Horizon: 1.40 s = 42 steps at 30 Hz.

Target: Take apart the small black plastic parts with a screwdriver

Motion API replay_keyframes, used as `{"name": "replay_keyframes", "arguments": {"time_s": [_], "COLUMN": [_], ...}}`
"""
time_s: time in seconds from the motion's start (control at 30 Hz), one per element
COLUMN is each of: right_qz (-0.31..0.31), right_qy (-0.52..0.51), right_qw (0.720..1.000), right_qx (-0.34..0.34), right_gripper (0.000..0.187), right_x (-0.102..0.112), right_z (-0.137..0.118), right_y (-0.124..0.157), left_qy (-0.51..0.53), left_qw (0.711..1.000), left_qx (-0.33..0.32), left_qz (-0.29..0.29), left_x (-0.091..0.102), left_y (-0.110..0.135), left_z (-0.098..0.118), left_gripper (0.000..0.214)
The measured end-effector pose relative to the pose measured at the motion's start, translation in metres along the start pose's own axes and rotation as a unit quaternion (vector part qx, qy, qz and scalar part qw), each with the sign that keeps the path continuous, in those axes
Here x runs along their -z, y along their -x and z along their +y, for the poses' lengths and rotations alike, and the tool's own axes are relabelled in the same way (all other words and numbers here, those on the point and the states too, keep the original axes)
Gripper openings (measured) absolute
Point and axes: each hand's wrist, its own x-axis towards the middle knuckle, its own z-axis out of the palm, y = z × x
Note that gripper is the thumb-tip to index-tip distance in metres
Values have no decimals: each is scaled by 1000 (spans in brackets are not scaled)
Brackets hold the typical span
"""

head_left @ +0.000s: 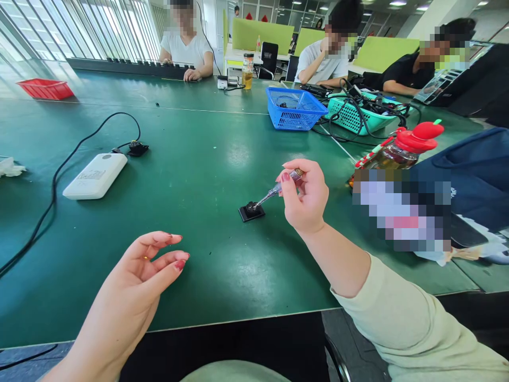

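Observation:
My right hand (304, 196) is closed around a small screwdriver (274, 191) with a see-through, purplish handle. The screwdriver slants down to the left, and its tip meets a dark heap of small pieces, too small to make out singly. That heap rests on a small flat black square (252, 212) on the green table (191, 175). To the left, my left hand (139, 270) hovers over the table near its front edge. Its fingers are curved and apart, with nothing between them.
A white power bank (95, 176) with a black cable (53, 185) lies left. Farther back are a red tray (45, 89), a blue basket (294, 109) and a green basket (353, 114) of cables. A red-lidded bottle (405, 148) stands right. Several people sit across the table.

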Motion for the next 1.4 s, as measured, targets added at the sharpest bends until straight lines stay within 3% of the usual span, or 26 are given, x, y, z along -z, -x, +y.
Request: {"name": "replay_keyframes", "arguments": {"time_s": [0.3,0.53,0.63,0.7,0.77,0.83,0.93,1.0,1.13,1.23,1.4], "right_qz": [-17,-105,-120,-123,-123,-124,-128,-128,-132,-140,-148], "right_qy": [-6,-44,-52,-50,-51,-52,-49,-47,-52,-55,-55], "right_qw": [1000,991,989,989,989,989,988,988,987,987,986], "right_qx": [-17,-70,-64,-63,-62,-62,-70,-77,-71,-58,-53], "right_gripper": [9,30,35,35,35,36,36,36,37,38,42], "right_x": [1,1,0,0,1,1,1,1,1,1,1], "right_z": [1,1,1,1,0,0,-1,-2,-3,-3,-4], "right_y": [-1,0,1,1,1,1,0,0,0,0,-1], "left_qy": [14,-39,-63,-95,-140,-190,-255,-320,-470,-528,-553], "left_qw": [1000,996,991,978,952,914,848,808,705,685,670], "left_qx": [-1,-56,-72,-66,-52,-73,-190,-253,-393,-416,-416], "left_qz": [-10,-50,-96,-174,-269,-351,-424,-424,-357,-281,-268], "left_x": [-2,5,11,18,25,28,16,-3,-50,-79,-102], "left_y": [-2,-3,-3,-2,0,1,0,-4,-27,-54,-89], "left_z": [-1,-8,-7,-6,-3,3,21,36,49,37,8], "left_gripper": [52,44,36,26,16,24,40,39,58,69,52]}}
